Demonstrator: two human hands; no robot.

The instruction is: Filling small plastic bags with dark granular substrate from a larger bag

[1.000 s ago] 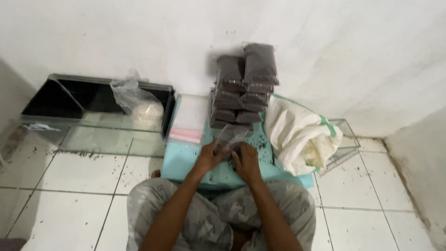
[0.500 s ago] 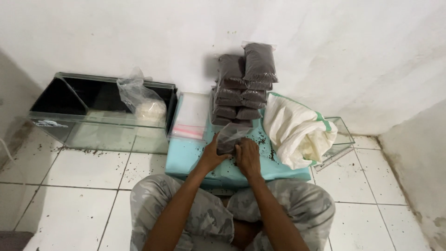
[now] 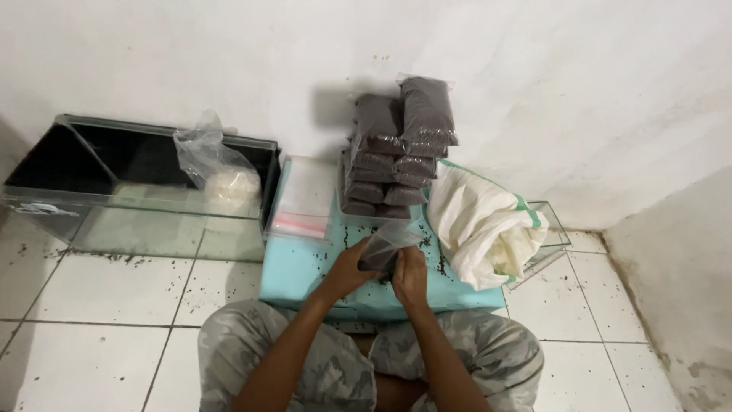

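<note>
Clear plastic bag [image 3: 385, 248] of dark granules sits between both hands, low over the turquoise mat [image 3: 305, 267] on the tiled floor [image 3: 114, 305]. Left hand [image 3: 347, 268] has its fingers closed on the bag's left side, and right hand [image 3: 410, 273] has its fingers closed on the right side, so the two hands grip it together just above the person's crossed legs in camouflage trousers [image 3: 320, 366].

Behind the held bag, a stack of filled dark packets [image 3: 396, 152] stands against the white wall [image 3: 534, 76], on the far edge of the mat. Just to the left of that stack lies a pile of empty clear zip bags [image 3: 305, 198], flat on the mat. To the right, a white woven sack [image 3: 480, 225] with a green stripe slumps open, touching the mat's right edge.

Further left, a glass tank [image 3: 137, 191] rests on the floor by the wall, with a knotted clear bag of pale material [image 3: 217, 172] sitting on its top edge. Dark granules are scattered over the mat and the tiles near it.
</note>
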